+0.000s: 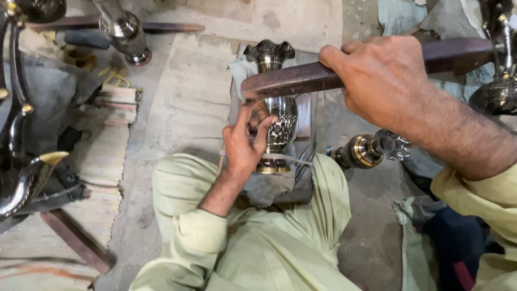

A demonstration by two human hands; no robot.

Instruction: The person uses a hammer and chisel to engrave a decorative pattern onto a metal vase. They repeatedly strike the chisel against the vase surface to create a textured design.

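Clothing: loose pale-green tunic and trousers. Left sleeve (202,231) is pushed up below the elbow; right sleeve (484,196) likewise. Both forearms bare and hairy. Left hand (245,143) and right hand (382,81) ungloved, without rings.

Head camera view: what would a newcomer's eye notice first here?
First, the right hand, raised at upper centre, gripping a dark wooden stick above an engraved metal vase. The left hand holds a thin tool against the vase's side in the middle. A second, similar vase lies on its side on the floor to the right.
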